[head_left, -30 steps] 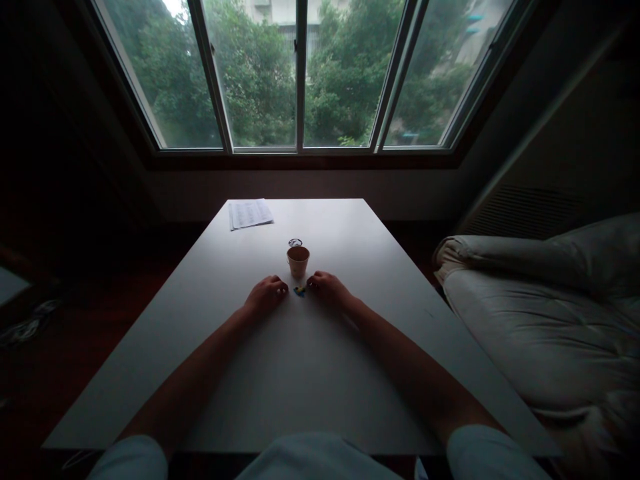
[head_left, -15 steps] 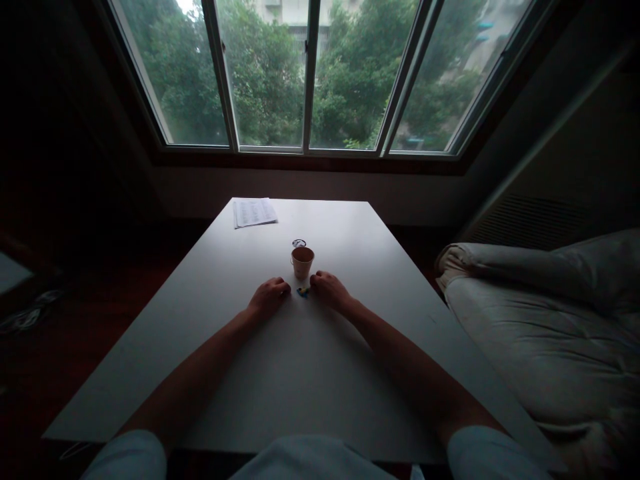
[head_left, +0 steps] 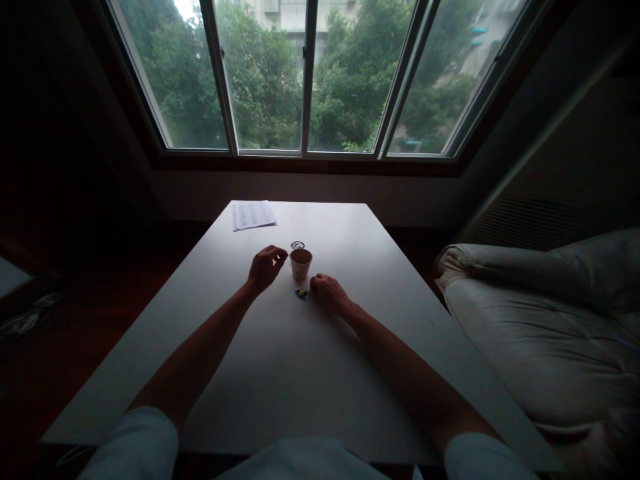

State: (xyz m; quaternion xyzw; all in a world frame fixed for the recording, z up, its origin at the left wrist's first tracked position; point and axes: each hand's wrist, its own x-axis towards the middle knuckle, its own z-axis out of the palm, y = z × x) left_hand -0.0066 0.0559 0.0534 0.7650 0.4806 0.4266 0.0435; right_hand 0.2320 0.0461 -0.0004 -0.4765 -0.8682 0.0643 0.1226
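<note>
A small paper cup (head_left: 301, 263) stands upright near the middle of the white table (head_left: 280, 373). My left hand (head_left: 266, 267) is raised just left of the cup, its fingers curled in a pinch at the rim; whatever is between the fingertips is too small to name. My right hand (head_left: 326, 292) rests on the table in a loose fist, just right of a small blue and yellow object (head_left: 301, 293) that lies in front of the cup. A small dark round thing (head_left: 297, 245) lies behind the cup.
A printed sheet of paper (head_left: 253, 215) lies at the table's far left corner. A pale quilted cushion or sofa (head_left: 540, 320) stands close to the table's right edge. A wide window (head_left: 310, 73) with trees outside fills the far wall. The floor at left is dark.
My left hand has lifted off the table and moved forward to the cup's rim. My right hand and the small blue and yellow object have stayed in place.
</note>
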